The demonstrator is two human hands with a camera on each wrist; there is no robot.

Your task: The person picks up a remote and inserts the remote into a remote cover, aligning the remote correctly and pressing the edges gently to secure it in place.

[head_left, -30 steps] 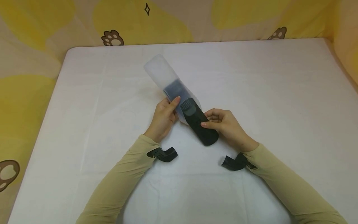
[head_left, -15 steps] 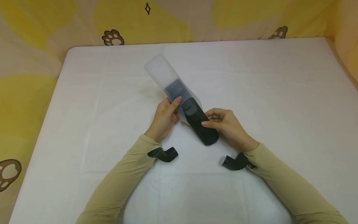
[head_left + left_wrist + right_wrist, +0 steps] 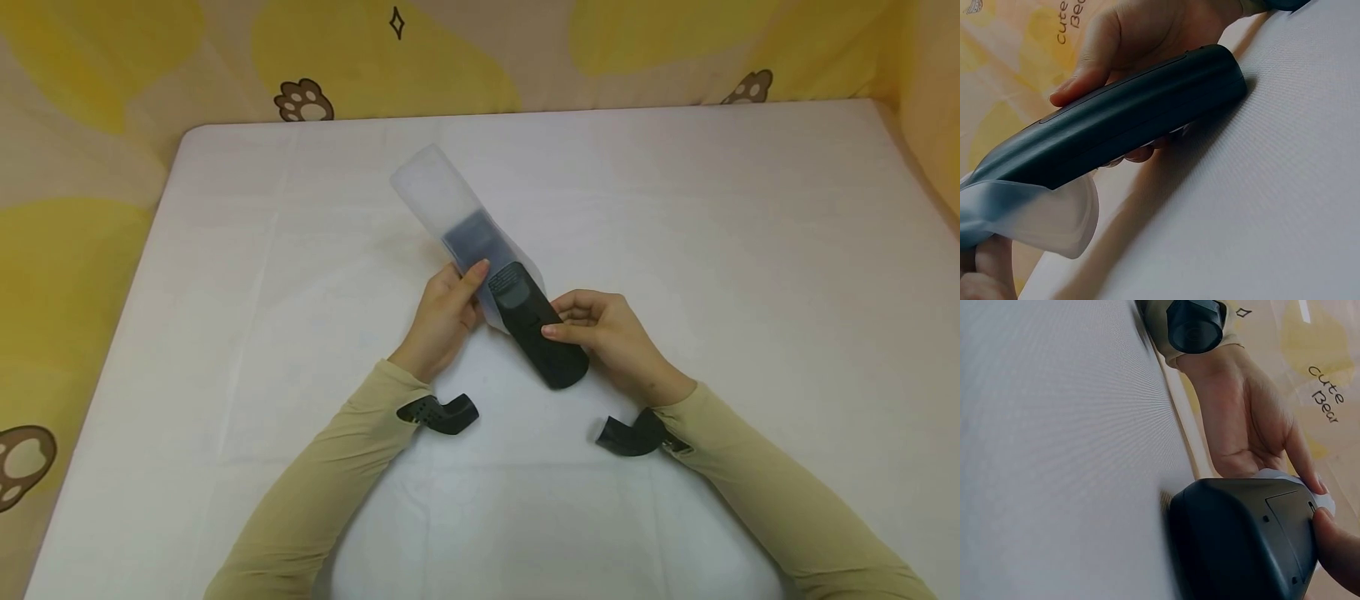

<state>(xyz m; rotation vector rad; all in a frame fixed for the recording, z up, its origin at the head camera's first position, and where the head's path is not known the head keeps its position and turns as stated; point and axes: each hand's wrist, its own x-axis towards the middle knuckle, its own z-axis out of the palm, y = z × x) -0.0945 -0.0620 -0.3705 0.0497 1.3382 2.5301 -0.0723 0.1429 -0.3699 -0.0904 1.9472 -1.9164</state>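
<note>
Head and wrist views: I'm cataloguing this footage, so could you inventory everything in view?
Handheld device: one, black, far end inside the cover.
Cover: one, translucent whitish, above the tabletop.
Tabletop: one, white, beneath the hands.
Patterned cloth: at least one, yellow and beige with brown paws, behind the tabletop.
Wrist cameras: two, black, one at each wrist.
Sleeves: two, khaki, over the arms.
Left hand: one, bare, gripping the cover.
Right hand: one, bare, gripping the device's uncovered part.
</note>
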